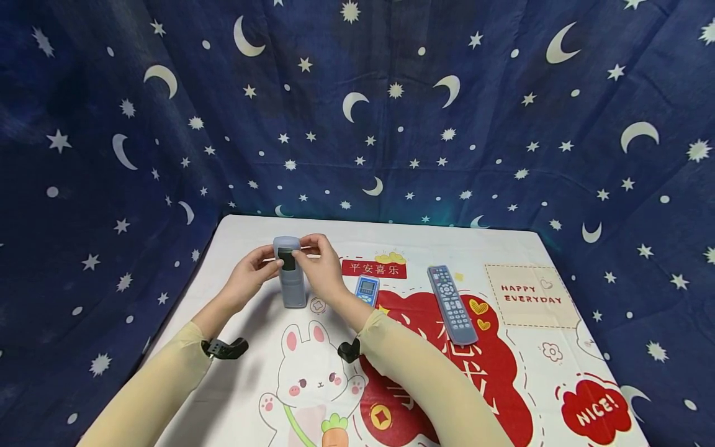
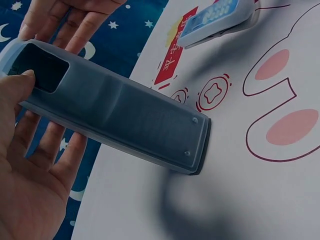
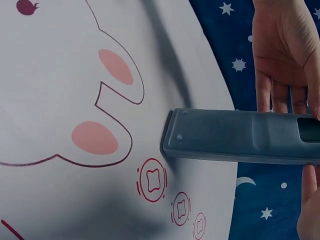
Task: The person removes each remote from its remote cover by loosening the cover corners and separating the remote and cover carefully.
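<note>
Both hands hold a grey remote control (image 1: 293,287) in a translucent cover, upright near the back left of the table. Its lower end is close to the tabletop, and a dark rectangular window (image 2: 41,67) shows near its top. My left hand (image 1: 248,279) grips the left side of the upper end, thumb on the window's edge. From the other side my right hand (image 1: 324,267) pinches the same end, its thumb at the window too. In the left wrist view, the left fingers (image 2: 67,162) lie behind the remote. Only part of the right hand (image 3: 310,210) shows in the right wrist view.
A small blue-and-white remote (image 1: 367,290) lies just right of the right wrist. Farther right is a long dark grey remote (image 1: 452,304), buttons up. The printed tablecloth (image 1: 424,245) covers the table, and a starry curtain (image 1: 368,161) hangs behind and at the sides.
</note>
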Tool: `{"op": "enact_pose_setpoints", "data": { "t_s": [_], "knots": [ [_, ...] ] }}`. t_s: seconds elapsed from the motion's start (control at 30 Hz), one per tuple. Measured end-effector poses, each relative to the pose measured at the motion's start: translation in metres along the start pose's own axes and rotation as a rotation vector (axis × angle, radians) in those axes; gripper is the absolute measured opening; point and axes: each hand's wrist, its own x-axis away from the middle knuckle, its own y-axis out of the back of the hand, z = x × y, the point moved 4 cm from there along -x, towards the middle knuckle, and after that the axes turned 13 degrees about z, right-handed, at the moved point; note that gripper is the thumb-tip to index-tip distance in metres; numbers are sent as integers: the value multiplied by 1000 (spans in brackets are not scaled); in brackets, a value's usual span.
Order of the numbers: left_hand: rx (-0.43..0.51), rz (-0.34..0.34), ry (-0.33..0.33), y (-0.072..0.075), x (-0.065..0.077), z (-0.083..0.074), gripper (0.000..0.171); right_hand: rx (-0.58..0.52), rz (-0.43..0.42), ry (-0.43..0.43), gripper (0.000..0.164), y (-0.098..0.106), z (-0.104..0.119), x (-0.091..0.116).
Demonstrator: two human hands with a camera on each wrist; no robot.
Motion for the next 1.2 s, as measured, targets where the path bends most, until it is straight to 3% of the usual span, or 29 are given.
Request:
{"op": "enact_pose_setpoints", "data": {
  "t_s": [0.3, 0.63, 0.93, 1.2],
  "knots": [
    [5, 11, 16, 0, 1, 3, 55, 40, -32, -22, 27, 4, -1, -3],
    [-16, 33, 31, 2, 2, 5, 56, 7, -11, -15, 19, 9, 0, -6],
    [-22, 53, 7, 2, 3, 5, 56, -81, 26, -53, 12, 12, 0, -9],
    [-15, 82, 25, 2, 6, 6, 57, -142, 49, -130, 16, 14, -2, -11]
  ]
}}
